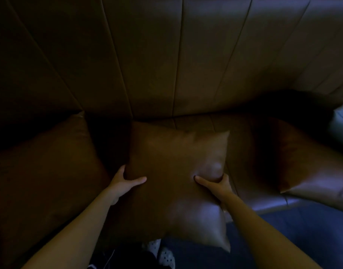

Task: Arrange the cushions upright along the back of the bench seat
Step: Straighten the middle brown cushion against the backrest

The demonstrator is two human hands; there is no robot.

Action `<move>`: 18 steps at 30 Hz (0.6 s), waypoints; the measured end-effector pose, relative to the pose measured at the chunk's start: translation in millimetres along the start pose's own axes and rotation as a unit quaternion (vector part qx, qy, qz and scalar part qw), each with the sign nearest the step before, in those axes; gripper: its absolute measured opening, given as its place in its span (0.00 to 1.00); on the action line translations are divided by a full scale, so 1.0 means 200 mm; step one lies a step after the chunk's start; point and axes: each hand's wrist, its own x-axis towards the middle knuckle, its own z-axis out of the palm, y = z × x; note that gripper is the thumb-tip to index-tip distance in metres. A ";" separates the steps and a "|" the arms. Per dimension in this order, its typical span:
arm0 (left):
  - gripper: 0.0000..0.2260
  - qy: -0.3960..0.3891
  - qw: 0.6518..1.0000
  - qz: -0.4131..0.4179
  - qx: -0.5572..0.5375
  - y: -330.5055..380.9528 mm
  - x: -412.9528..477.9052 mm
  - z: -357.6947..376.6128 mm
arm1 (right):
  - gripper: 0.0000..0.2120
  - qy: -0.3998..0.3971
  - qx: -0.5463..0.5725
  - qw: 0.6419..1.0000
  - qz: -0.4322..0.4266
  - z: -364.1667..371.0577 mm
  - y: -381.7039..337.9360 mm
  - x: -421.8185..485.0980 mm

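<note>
The cushion (pixel 176 171) is held over the bench (pixel 250 148), its far edge toward the backrest (pixel 166 55) and its near corner overhanging the bench front. The left hand (pixel 126 183) grips the cushion's left edge; the right hand (pixel 217 184) grips its right edge. On both hands the fingers (pixel 200 180) are clenched on the cover, thumbs on top, the rest hidden behind.

Handling, as judged: the cushion is light and soft. The cover dents under the right thumb, so the filling yields. The surface looks smooth and leather-like, likely slippery; pinch deep into the side edges, not the corners.

One cushion lies left of the held cushion (pixel 50 162), another to its right (pixel 310 167). Lighting is dim; detail is limited.
</note>
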 end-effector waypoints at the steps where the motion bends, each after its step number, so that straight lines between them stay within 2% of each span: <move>1: 0.46 0.003 1.000 0.008 -0.003 0.04 0.02 -0.02 | 0.66 0.000 -0.001 1.000 -0.007 0.01 -0.06 0.01; 9: 0.46 0.017 0.999 0.025 -0.021 0.25 0.22 -0.11 | 0.61 -0.003 -0.012 1.000 -0.024 0.11 -0.37 0.23; 13: 0.57 0.018 1.000 0.008 -0.024 0.25 0.32 -0.11 | 0.59 -0.006 -0.026 1.000 -0.012 0.16 -0.42 0.35; 18: 0.54 0.031 0.999 -0.015 -0.023 0.21 0.42 -0.10 | 0.56 -0.004 -0.041 0.999 -0.009 0.21 -0.36 0.42</move>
